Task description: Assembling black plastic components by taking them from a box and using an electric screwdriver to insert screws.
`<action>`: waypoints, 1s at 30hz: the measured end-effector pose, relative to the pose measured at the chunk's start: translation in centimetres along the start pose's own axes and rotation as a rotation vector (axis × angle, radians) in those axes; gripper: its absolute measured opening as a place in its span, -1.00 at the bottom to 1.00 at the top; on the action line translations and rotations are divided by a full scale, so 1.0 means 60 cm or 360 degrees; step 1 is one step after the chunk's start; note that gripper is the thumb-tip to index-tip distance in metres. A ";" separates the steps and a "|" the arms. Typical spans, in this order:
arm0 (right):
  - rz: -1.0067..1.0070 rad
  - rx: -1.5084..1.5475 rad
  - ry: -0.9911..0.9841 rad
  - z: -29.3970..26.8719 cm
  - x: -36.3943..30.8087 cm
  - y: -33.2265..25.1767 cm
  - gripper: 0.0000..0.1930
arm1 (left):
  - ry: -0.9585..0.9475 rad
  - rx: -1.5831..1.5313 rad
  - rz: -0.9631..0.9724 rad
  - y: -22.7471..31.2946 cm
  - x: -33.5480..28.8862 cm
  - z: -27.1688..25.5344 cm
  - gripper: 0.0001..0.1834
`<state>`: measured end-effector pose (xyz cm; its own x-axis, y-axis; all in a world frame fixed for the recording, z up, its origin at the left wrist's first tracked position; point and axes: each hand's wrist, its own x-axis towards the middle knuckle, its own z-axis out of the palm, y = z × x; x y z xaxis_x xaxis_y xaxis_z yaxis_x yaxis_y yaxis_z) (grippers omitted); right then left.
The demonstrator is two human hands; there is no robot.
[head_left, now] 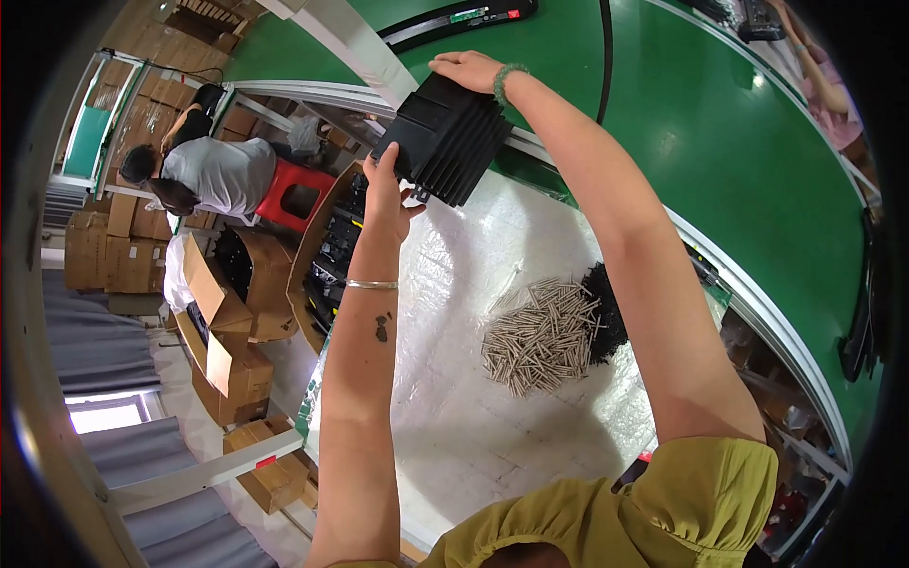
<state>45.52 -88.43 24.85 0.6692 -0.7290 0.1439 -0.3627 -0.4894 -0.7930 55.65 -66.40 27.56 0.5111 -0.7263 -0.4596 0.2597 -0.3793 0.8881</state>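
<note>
Both arms reach out over the far edge of the white-covered worktop with a stack of black ribbed plastic parts (445, 137) between the hands. My left hand (388, 189) grips the stack's near left side, thumb up along it and fingers partly hidden below. Over the far top edge lies my right hand (471, 74), closed against the stack, with a green bead bracelet at its wrist. On the worktop (450, 379) between my forearms sits a heap of thin metal pins (540, 336). A pile of small black pieces (603, 312) touches its right side, partly behind my right arm.
A green table (701, 142) spans the far and right side, with a pale post (355, 47) rising near the stack. Left of the worktop stands an open carton (327, 256) of black parts. Beyond it, a person (218, 170) sits by a red stool (295, 194).
</note>
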 end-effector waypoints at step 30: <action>0.0746 0.0725 0.0383 -0.010 -0.103 0.004 -0.35 | -0.0202 -0.0667 -0.0376 -0.011 -0.072 -0.003 0.02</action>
<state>40.95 -84.32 24.13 0.3271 -0.9259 -0.1891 -0.2351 0.1141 -0.9653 53.44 -62.91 28.97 0.3014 -0.7223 -0.6224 0.6766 -0.2979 0.6734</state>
